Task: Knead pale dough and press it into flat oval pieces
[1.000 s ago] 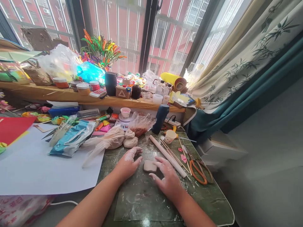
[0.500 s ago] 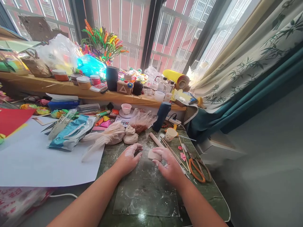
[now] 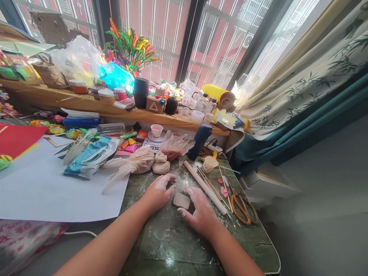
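Clearly, taking the clay slab as the clock's centre, we see:
- At eleven o'clock, a pink-lined cup (image 3: 156, 130) on a saucer (image 3: 165, 137); we cannot tell what fills it.
- Near twelve, a crinkled clear bag (image 3: 176, 147) holding reddish-brown stuff.
- Between one and two, a printed paper cup (image 3: 209, 164); its contents we cannot make out.
- Farther off, between ten and eleven on the ledge (image 3: 143, 114), a white-lidded jar (image 3: 106, 97) with orange showing through its wall.
- Toward eleven, two pale, lumpy clay pieces (image 3: 161, 167), one atop the other, beside a limp, translucent bag (image 3: 140, 161).
- At two, a smooth, pale rolling pin (image 3: 204, 187) lying slantwise; at three, orange-handled scissors (image 3: 241, 210).
- The clay slab (image 3: 181, 200) itself, flat and round-cornered, lying between our hands on the powder-smeared clear sheet (image 3: 172, 241).
- Our left hand (image 3: 159, 193), toward ten, whitened, fingers loosely curved, thumb apart, grasping nothing.
- Our right hand (image 3: 201, 212), toward four, open wide between thumb and fingers, right by the clay slab; whether it touches, we cannot tell.
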### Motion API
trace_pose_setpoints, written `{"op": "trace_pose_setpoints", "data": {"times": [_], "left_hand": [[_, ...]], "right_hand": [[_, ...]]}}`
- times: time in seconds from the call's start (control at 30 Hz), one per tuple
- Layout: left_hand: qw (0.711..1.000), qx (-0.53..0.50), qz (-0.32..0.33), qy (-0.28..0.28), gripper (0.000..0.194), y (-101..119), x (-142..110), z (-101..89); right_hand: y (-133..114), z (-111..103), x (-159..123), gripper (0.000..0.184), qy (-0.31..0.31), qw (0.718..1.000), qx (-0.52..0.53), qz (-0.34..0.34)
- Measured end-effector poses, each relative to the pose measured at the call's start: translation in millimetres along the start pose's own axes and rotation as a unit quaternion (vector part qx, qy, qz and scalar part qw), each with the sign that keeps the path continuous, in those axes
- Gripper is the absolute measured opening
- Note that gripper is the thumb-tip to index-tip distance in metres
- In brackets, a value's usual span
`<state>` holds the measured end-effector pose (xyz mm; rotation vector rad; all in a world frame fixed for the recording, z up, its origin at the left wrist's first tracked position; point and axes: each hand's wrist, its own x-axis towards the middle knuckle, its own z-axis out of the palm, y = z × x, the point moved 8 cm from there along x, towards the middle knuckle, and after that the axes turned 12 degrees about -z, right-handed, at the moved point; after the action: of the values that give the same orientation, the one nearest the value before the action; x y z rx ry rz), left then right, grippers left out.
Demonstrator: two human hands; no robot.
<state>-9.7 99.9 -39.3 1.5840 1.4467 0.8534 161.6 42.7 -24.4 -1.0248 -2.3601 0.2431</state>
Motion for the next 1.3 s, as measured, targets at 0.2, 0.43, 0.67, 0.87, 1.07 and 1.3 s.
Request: {"op": "trace_pose_setpoints", "data": {"times": [0.2, 0.43, 0.67, 0.87, 1.07, 1.3], "left_hand": [[1.000, 0.012, -0.001, 0.001, 0.027, 1.4, -1.3, -0.3], [1.000, 0.021, 0.005, -0.004, 0.027, 1.6, -1.6, 0.3], [1.000, 0.027, 0.005, -0.005, 0.028, 2.2, -2.0, -0.6], [1.000, 0.012, 0.007, 0.002, 0.026, 3.2, -2.7, -2.4], [1.000, 0.024, 0.011, 0.005, 0.027, 4.5, -4.5, -3.3], [0.999, 0.045, 0.012, 0.006, 0.027, 5.7, -5.3, -3.7]], "right_hand": [[-3.3, 16.0, 8.3, 0.045, -0.063, 0.997, -0.032, 0.020], [-15.3, 4.3, 7.4, 0.042, 0.002, 0.997, 0.047, -0.057], [-0.6, -108.5, 20.5, 0.036, 0.249, 0.955, 0.146, 0.064], [-2.8, -87.6, 11.7, 0.040, 0.189, 0.979, 0.071, 0.028], [11.2, -3.4, -10.7, 0.064, 0.013, 0.999, -0.003, 0.044], [7.4, 8.6, 6.2, 0.049, -0.043, 0.997, -0.034, 0.052]]}}
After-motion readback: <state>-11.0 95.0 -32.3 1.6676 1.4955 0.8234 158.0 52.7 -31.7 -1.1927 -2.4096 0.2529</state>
